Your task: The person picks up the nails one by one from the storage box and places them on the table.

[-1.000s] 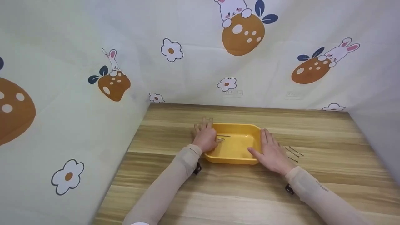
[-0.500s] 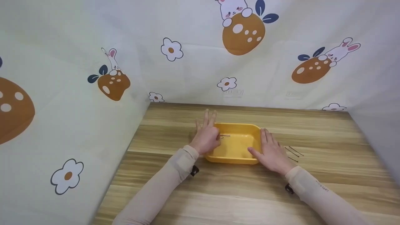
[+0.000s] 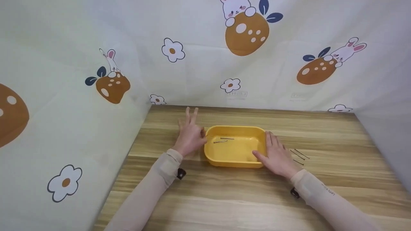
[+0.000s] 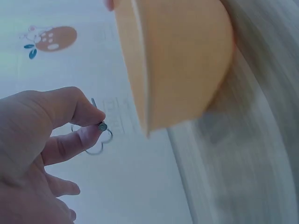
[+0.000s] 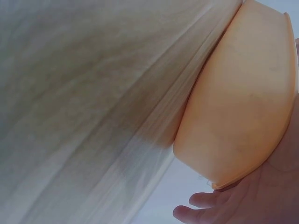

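Note:
A yellow plastic tray [image 3: 234,164] stands on the wooden table, with two nails [image 3: 223,138] lying inside near its back left. Just off the tray's left rim, my left hand [image 3: 189,136] pinches a nail [image 4: 103,126] between thumb and index finger. The nail's round head faces the camera in the left wrist view, and the other fingers are spread away. At the opposite end, my right hand [image 3: 277,157] holds the tray's right wall, its thumb over the rim and its fingers along the outside. The right wrist view shows the palm against the rim.
Three loose nails [image 3: 299,155] lie on the table [image 3: 231,199] to the right of my right hand. A pale cloth curtain [image 3: 199,73] printed with rabbits and flowers borders the table at the back and both sides.
My left hand has come up out of the tray and moved left past its rim, pinching a nail. Two nails show in full inside now. The right hand stays put on the tray.

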Tool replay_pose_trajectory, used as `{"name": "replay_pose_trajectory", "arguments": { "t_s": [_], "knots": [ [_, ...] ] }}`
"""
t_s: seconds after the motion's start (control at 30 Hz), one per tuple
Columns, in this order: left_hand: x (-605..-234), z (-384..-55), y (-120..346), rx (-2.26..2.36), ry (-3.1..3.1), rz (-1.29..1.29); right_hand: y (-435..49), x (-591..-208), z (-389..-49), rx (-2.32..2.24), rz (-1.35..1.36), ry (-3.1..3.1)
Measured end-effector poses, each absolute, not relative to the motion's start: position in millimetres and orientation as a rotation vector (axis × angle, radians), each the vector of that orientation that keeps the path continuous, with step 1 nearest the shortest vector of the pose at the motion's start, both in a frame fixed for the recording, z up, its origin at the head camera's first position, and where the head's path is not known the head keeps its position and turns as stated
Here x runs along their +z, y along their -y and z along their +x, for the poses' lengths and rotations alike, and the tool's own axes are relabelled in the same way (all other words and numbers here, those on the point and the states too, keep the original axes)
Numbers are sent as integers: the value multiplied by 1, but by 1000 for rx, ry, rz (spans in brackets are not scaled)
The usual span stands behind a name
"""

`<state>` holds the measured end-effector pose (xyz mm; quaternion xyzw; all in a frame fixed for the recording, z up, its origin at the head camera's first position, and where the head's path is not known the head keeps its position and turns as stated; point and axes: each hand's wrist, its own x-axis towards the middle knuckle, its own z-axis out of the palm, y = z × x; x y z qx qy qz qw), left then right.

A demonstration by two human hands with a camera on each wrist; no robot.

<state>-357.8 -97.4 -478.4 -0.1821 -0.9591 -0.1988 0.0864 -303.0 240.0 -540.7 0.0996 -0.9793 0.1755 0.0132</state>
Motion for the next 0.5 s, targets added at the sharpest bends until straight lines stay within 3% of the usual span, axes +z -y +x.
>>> {"name": "replay_pose_trajectory", "arguments": {
  "t_s": [0.5],
  "knots": [
    [-523, -359, 147, -485, 3011, -257, -241, -539, -302, 582, 314, 3063]
  ]
}}
